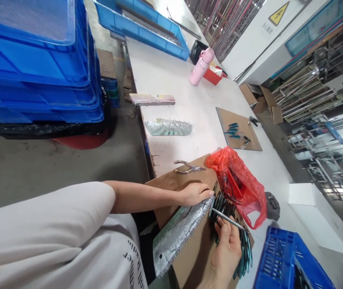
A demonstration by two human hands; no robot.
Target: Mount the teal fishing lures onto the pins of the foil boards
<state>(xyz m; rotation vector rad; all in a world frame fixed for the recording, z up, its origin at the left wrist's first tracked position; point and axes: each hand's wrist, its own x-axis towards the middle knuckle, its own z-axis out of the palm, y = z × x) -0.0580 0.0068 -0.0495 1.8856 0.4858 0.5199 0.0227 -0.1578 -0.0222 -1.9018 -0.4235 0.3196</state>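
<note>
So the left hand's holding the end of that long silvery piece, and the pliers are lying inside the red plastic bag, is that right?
Not quite: the pliers aren't inside the red plastic bag. The head view shows them outside it, lying at the edge of the brown board. The left hand does hold the end of the long silvery piece.

— Position of the left arm (123, 196)?
— Extended across, forearm (150, 197) bare, wrist (177, 197) nearly straight; left hand (193, 195) back uppermost, closed in a grip.
— And of the right hand (227, 249)?
— Near the left, fingers (234, 235) bent, closed in a pinch grip.
</note>
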